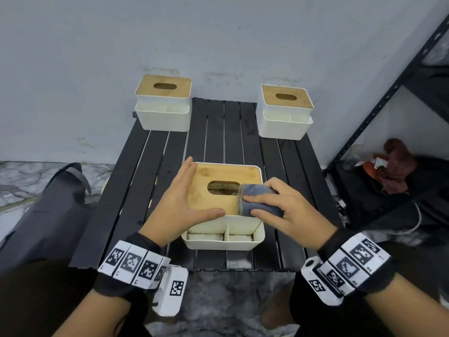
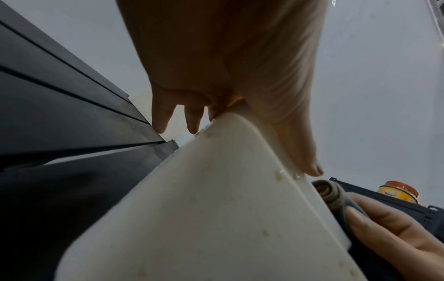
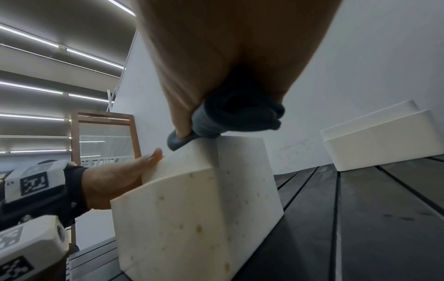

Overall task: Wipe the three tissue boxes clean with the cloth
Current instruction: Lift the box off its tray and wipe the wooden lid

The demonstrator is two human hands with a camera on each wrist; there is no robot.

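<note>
Pinching a rolled-up blue-grey cloth (image 1: 257, 199) in the right hand (image 1: 286, 210), thumb and fingers curled round it, pressing it onto the right half of the bamboo lid, right next to the oval slot. Cloth looks bunched into a thick roll with a brownish, grubby edge at the open end. Left hand (image 1: 184, 200) spread flat, fingers straight, bracing the left side of the near tissue box (image 1: 226, 235), thumb lying along the lid's front edge.

Counting three tissue boxes total, all the same: white plastic body, light wood lid with an oval opening, little divided tray on the front. Near one sitting right under both hands at the front-middle of the black slatted table (image 1: 243, 132), and pretty dirty, yellowish specks all over its white sides in the wrist views. Other two well apart at the back corners: back-left box (image 1: 162, 103) and back-right box (image 1: 286, 110), both up against the wall.

One dark bag (image 1: 48, 210) on the floor to the left, one black metal shelf (image 1: 388, 98) on the right with some reddish cloth bundled on it.
</note>
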